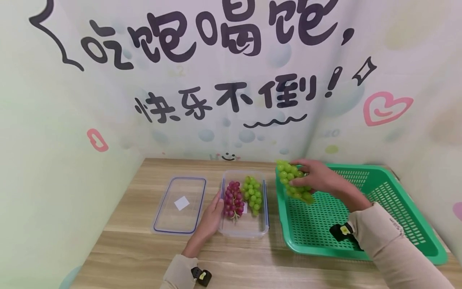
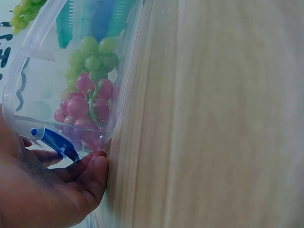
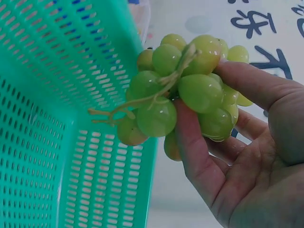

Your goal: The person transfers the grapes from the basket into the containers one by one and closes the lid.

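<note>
In the head view, my right hand (image 1: 317,176) holds a bunch of green grapes (image 1: 290,178) over the left rim of a green basket (image 1: 325,251). The right wrist view shows the fingers around the grapes (image 3: 199,95), their pale stem pointing toward the basket. My left hand (image 1: 209,218) grips the left side of a clear plastic container (image 1: 242,229), fingers beside its blue latch (image 2: 59,142). Inside the container lie a bunch of red grapes (image 1: 234,200) on the left and another green bunch (image 1: 253,192) on the right.
Left of the container, a clear lid (image 1: 167,216) with a blue seal and a white square label lies flat on the wooden table (image 1: 122,237). Behind the table hangs a printed wall cloth (image 1: 202,144) with large dark characters.
</note>
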`<move>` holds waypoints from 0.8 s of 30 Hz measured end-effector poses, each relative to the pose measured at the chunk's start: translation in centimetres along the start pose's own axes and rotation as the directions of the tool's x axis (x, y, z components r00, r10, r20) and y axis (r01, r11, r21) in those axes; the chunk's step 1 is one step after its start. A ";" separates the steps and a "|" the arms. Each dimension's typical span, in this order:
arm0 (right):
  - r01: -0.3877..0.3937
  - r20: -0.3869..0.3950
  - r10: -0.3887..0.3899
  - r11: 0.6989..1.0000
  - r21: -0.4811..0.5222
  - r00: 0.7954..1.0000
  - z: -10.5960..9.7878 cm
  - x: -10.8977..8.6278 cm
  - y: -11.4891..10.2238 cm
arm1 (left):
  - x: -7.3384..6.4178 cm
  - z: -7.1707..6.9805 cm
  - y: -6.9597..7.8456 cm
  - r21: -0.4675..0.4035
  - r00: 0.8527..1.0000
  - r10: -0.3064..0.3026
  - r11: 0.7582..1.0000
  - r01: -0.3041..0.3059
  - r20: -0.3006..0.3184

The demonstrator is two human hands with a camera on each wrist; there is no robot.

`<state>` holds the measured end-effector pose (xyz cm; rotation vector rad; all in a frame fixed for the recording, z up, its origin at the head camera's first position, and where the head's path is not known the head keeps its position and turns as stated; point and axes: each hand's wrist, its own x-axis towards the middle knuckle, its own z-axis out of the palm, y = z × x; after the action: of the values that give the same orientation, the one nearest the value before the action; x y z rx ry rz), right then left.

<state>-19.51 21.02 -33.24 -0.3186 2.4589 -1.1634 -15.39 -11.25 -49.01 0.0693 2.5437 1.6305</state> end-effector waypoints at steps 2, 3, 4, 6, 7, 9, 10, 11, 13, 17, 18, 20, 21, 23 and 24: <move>0.016 -0.008 -0.016 1.000 0.006 1.000 0.4 0.2 -0.5 | 0.0 0.0 0.0 0.001 1.000 0.005 1.000 -0.005 0.000; 0.029 -0.012 -0.029 1.000 0.009 1.000 0.7 0.3 -0.7 | 0.0 0.0 0.0 0.004 1.000 0.006 1.000 -0.006 -0.001; 0.041 -0.015 -0.041 0.999 0.009 0.999 0.9 0.4 -1.0 | 0.0 0.0 0.0 0.005 1.000 0.008 1.000 -0.008 -0.001; 0.059 -0.021 -0.059 0.998 0.006 0.998 1.6 0.5 -1.5 | 0.0 0.1 0.0 0.007 1.000 0.010 1.000 -0.010 0.000; 0.070 -0.022 -0.070 0.998 0.000 0.997 1.9 0.7 -1.7 | 0.0 0.1 0.0 0.008 1.000 0.007 1.000 -0.007 0.002; 0.088 -0.022 -0.088 0.996 -0.018 0.996 2.6 0.8 -2.2 | -0.1 0.2 -0.1 0.009 1.000 0.007 1.000 -0.007 0.003; 0.096 -0.020 -0.097 0.995 -0.028 0.995 3.0 0.9 -2.4 | -0.1 0.2 -0.1 0.009 1.000 0.007 1.000 -0.007 0.002; 0.107 -0.021 -0.108 0.993 -0.043 0.994 3.5 1.0 -2.6 | -0.1 0.2 -0.1 0.012 1.000 0.009 1.000 -0.009 0.001; 0.133 -0.022 -0.135 0.988 -0.077 0.991 4.3 1.2 -3.0 | -0.2 0.2 -0.1 0.014 1.000 0.014 1.000 -0.014 -0.001; 0.187 -0.031 -0.194 0.970 -0.154 0.981 5.9 1.7 -3.7 | -0.2 0.1 -0.1 0.021 1.000 0.030 0.999 -0.029 -0.008; 0.200 -0.029 -0.207 0.966 -0.165 0.978 6.2 1.8 -3.9 | -0.2 0.1 0.0 0.021 1.000 0.030 0.999 -0.030 -0.010; 0.220 -0.024 -0.228 0.958 -0.187 0.973 6.7 2.1 -4.3 | -0.2 0.1 0.0 0.022 0.999 0.032 0.999 -0.032 -0.011; 0.226 -0.021 -0.235 0.954 -0.196 0.972 6.9 2.2 -4.5 | -0.2 0.0 0.0 0.024 0.999 0.033 0.999 -0.033 -0.014; 0.242 -0.011 -0.250 0.946 -0.215 0.968 7.4 2.4 -4.6 | -0.2 0.1 0.0 0.021 1.000 0.027 0.999 -0.026 -0.015; 0.240 -0.009 -0.248 0.945 -0.223 0.969 7.7 2.5 -4.7 | -0.2 0.1 0.0 0.021 1.000 0.025 0.999 -0.024 -0.016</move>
<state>-18.19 11.90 -34.65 -0.6896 2.6438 -0.9945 -15.20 -11.21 -49.02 0.0899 2.5819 1.6206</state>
